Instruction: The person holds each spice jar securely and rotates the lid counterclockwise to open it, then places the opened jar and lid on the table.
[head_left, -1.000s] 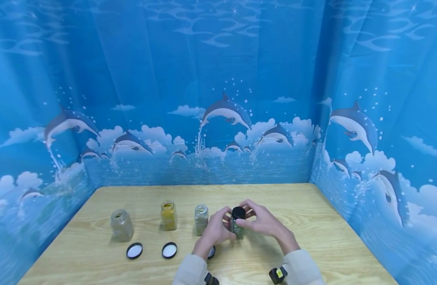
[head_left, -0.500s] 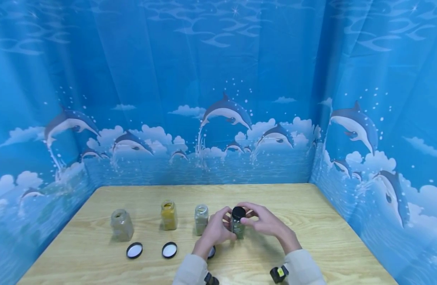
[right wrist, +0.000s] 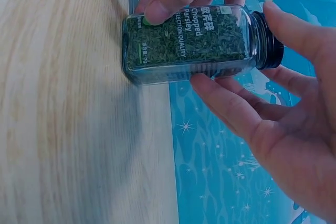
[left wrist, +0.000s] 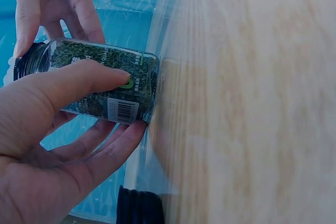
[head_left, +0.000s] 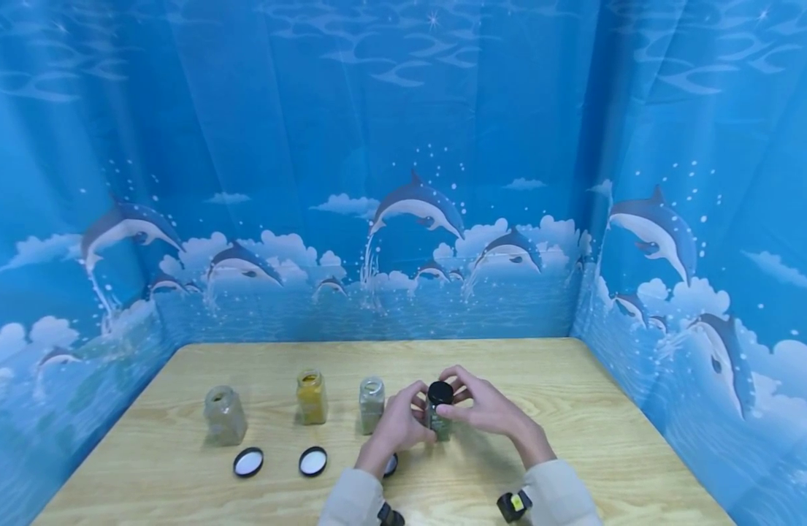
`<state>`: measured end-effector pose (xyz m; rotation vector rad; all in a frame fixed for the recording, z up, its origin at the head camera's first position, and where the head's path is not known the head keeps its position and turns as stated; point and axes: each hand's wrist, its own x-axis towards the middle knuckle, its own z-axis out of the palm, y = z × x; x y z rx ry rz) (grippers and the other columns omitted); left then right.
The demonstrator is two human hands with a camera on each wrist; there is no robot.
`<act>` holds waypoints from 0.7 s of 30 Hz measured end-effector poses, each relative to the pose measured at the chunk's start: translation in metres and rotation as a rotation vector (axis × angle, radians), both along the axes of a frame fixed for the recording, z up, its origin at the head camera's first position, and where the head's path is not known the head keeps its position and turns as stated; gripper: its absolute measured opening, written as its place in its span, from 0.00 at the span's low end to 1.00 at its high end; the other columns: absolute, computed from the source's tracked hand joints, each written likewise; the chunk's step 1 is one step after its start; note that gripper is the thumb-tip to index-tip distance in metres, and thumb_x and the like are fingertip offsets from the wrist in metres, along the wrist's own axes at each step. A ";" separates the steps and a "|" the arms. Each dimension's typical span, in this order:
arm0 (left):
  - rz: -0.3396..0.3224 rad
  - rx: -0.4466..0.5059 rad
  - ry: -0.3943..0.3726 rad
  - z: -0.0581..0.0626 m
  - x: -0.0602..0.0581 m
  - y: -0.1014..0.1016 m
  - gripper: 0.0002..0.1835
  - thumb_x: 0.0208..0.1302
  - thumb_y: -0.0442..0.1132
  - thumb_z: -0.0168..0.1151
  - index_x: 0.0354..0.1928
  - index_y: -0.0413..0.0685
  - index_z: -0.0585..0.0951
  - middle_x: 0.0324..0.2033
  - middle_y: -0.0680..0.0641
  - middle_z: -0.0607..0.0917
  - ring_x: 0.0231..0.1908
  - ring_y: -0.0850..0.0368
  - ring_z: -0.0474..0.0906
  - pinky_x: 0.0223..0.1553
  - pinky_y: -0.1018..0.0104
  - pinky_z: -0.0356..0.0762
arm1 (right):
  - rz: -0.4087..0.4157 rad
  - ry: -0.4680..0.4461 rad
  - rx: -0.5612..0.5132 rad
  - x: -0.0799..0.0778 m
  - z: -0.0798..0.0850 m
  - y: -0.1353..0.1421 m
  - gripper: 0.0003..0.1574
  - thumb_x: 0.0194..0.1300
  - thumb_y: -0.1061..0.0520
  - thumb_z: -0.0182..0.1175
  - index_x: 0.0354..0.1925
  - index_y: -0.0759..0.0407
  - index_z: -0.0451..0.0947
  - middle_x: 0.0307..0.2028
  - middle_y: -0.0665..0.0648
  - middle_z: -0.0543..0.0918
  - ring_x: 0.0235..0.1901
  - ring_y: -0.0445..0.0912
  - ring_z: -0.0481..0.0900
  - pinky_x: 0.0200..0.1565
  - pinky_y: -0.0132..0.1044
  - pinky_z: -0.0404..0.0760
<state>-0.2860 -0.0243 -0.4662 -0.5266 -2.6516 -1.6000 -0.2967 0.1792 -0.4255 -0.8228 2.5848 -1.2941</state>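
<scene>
A glass jar of chopped parsley [right wrist: 184, 40] stands upright on the table, topped by a black lid [head_left: 440, 392]. My left hand [head_left: 396, 425] grips the jar's body, its thumb across the label in the left wrist view. At the top, my right hand [head_left: 487, 410] holds the lid between thumb and fingers. Left of the hands is an uncapped jar with pale contents [head_left: 372, 406]. Part of a black lid [head_left: 391, 465] shows beside my left wrist, the remainder hidden behind it.
Farther left on the wooden table [head_left: 508, 358] stand an uncapped jar of yellow powder [head_left: 312, 400] and an uncapped jar of greyish contents [head_left: 225, 418]. Two black lids, one left [head_left: 248, 462] and one right [head_left: 312, 462], lie white side up before them. A dolphin-print curtain [head_left: 403, 146] surrounds the table.
The fingers of my right hand shifted a little to the right around the lid, then came back. My left hand and the jar have stayed in place.
</scene>
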 end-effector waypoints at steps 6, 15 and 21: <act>0.003 -0.003 -0.002 0.000 0.000 0.000 0.30 0.36 0.22 0.78 0.45 0.48 0.79 0.38 0.44 0.86 0.41 0.45 0.89 0.44 0.53 0.91 | -0.008 -0.007 -0.011 0.001 0.000 0.000 0.28 0.71 0.51 0.65 0.62 0.59 0.69 0.52 0.63 0.83 0.54 0.56 0.82 0.56 0.59 0.85; 0.005 -0.011 -0.007 0.000 0.001 0.000 0.31 0.36 0.22 0.78 0.46 0.48 0.79 0.39 0.44 0.86 0.41 0.45 0.88 0.44 0.53 0.90 | 0.062 0.042 0.000 0.000 -0.001 0.004 0.29 0.74 0.57 0.60 0.68 0.63 0.70 0.58 0.65 0.82 0.57 0.59 0.81 0.61 0.59 0.82; 0.008 -0.011 -0.011 0.000 0.001 0.000 0.31 0.37 0.22 0.78 0.46 0.49 0.79 0.40 0.43 0.86 0.42 0.44 0.88 0.45 0.51 0.90 | 0.092 0.029 0.002 0.001 0.002 0.005 0.32 0.75 0.58 0.59 0.73 0.63 0.66 0.61 0.66 0.80 0.58 0.60 0.80 0.62 0.55 0.82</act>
